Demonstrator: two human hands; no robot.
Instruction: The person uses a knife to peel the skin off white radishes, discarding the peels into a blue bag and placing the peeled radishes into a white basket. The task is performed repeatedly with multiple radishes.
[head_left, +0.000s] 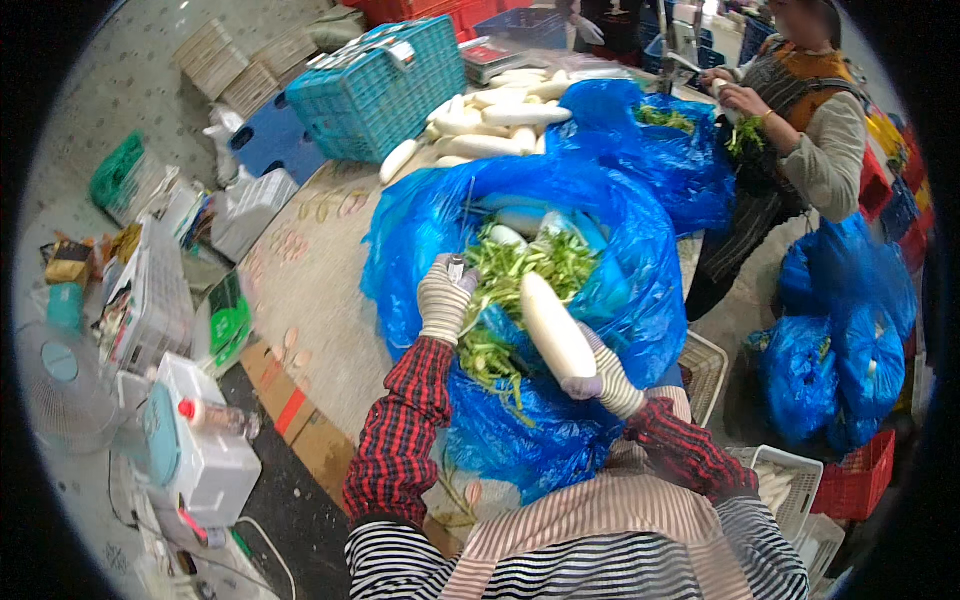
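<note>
My gloved right hand (604, 379) is closed around the lower end of a white daikon radish (555, 326), which slants over an open blue plastic bag (637, 247). To its left, my gloved left hand (444, 300) grips a small tool (455, 268) with a metallic top; a thin blade seems to rise from it, too blurred to be certain. Cut green radish leaves and stems (551, 262) fill the middle of the bag between and beyond my hands. Another white radish (508, 238) lies partly among them. My palms are hidden.
Whole daikon radishes (517, 116) are piled at the table's far side beside a teal plastic crate (382, 86). At right, a co-worker (810, 112) holds a radish with leaves. Filled blue bags (799, 375) and a white crate (787, 480) stand on the floor. A fan (64, 390) is at left.
</note>
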